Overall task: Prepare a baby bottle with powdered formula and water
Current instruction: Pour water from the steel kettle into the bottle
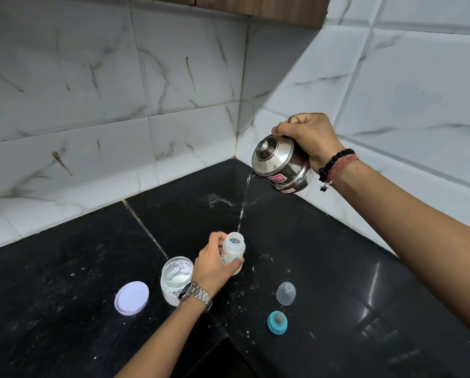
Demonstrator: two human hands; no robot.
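Water is being poured from a small steel kettle (pixel 281 165), gripped from above by the right hand (pixel 310 137) at centre right of the frame, and the thin stream (pixel 243 203) falls a long way to the open baby bottle (pixel 234 251) standing on the black bench (pixel 65 296) at lower centre. The bottle is held around its body by the left hand (pixel 214 266), fingers curled round it. Honestly, that drop height looks like the main risk: the bottle mouth is narrow, so a small wobble of the kettle could easily send water onto the bench or over the gripping fingers, and if the water is hot that would sting. Overfilling is also possible, since the level would have to be judged through a hand-covered wall. The kettle lid (pixel 266 154) sits tilted toward the spout side and could slip if tipped further. The open powder jar (pixel 175 279) is just beside the left wrist, so splashes could get into the powder. Its lid (pixel 131 297) lies at lower left; the clear cap (pixel 285 293) and the teal ring with teat (pixel 277 322) lie at lower right. Hard to tell: the water level and whether powder is already in the bottle, the kettle handle hidden under the hand, and whether the stream lands cleanly inside the mouth.
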